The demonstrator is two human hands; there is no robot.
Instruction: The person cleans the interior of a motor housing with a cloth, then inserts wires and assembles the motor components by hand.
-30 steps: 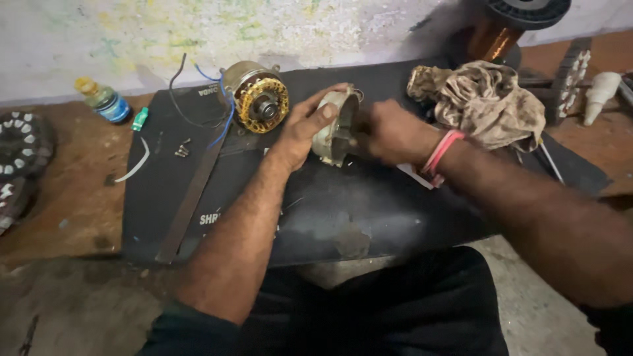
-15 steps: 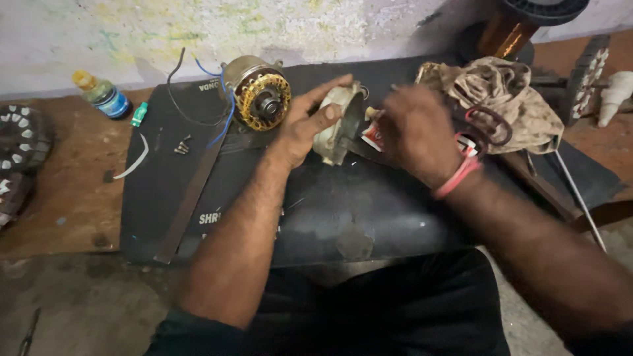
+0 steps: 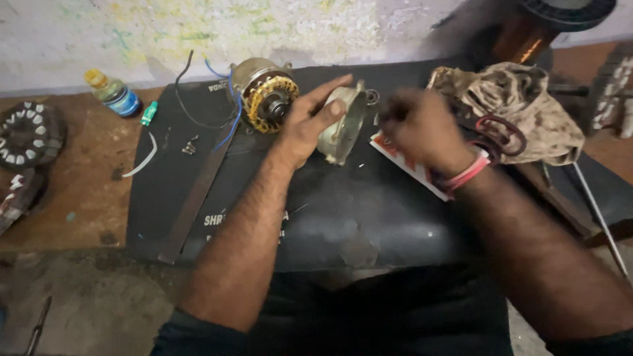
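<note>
From the head camera, the left hand (image 3: 308, 124) cups a round metal motor end cover (image 3: 344, 122), palm and thumb against its outer face, fingers stretched over the top rim. The cover stands on edge on the black mat (image 3: 369, 224), hollow side turned toward the right hand (image 3: 422, 128). That hand is blurred and hangs just beside the cover's open side, fingers curled inward; whether it pinches anything I cannot tell, and no contact with the cover is clear.

Just beyond the left thumb, near the gripped cover, sits a motor stator (image 3: 265, 95) with yellow insulation and copper windings, blue and black wires (image 3: 217, 99) trailing away from it. Under the right wrist lies a red and white card (image 3: 409, 165). Past the right hand's knuckles, a dirty rag (image 3: 521, 112) is heaped with a dark ring on it. A flat metal strip (image 3: 194, 198) lies well to the outer side of the left forearm, and a small bottle (image 3: 113, 93) stands farther off on the wooden bench (image 3: 79, 198).

The cover looks like cast metal: stiff, fairly heavy for its size, likely greasy and so slippery. Its rim seems the surest place to hold, since the thin lugs and central bearing seat offer less purchase.
</note>
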